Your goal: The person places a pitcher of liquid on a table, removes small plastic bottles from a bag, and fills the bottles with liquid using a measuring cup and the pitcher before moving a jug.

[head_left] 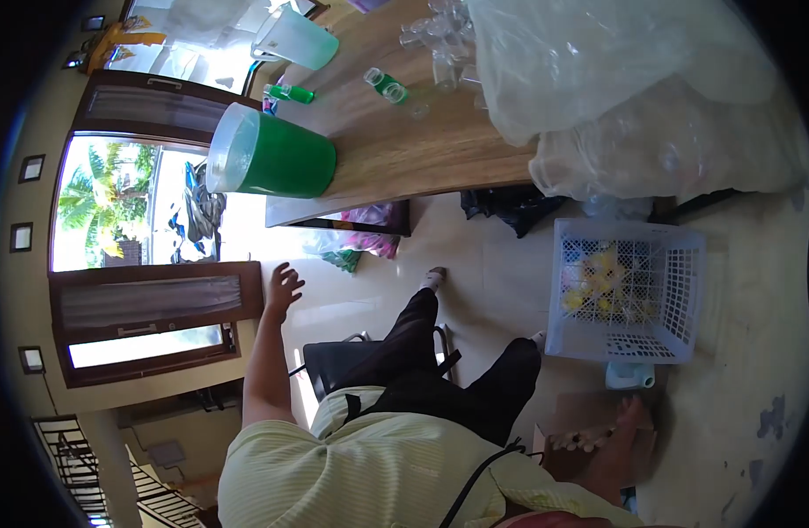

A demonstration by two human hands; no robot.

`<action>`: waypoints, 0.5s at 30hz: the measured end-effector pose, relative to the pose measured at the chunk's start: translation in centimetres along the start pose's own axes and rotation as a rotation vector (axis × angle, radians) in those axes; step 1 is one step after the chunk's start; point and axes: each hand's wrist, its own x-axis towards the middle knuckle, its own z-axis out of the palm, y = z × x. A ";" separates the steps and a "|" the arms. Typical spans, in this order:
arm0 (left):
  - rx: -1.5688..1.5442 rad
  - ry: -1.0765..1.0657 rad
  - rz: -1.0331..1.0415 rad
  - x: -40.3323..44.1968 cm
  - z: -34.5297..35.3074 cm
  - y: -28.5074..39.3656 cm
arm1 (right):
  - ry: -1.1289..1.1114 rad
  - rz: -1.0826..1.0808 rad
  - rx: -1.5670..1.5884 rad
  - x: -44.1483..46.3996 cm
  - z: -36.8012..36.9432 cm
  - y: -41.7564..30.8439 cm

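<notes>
My left hand (284, 292) is raised at the left, its fingers apart and nothing in them. It is below the green-filled bucket (281, 157) in the view, not touching it. My right hand (629, 412) is at the lower right, over the edge of a cardboard box (567, 414). Its fingers look loosely spread, with nothing visible in them. Several small pale round pieces (580, 438) lie in the box beside my right forearm. Small green-filled bottles (386, 85) stand on the wooden table (422, 141).
A white basket (629, 348) with yellow items and a light blue jug (629, 377) are near the box. Clear plastic bags (589, 62) and a pitcher (303, 40) are on the table. A black chair (329, 359) stands beside my legs.
</notes>
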 end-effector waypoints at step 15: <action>-0.104 -0.532 0.775 22.2 -14.7 15.7 | -0.298 -1.008 -0.274 -50.6 38.8 -12.1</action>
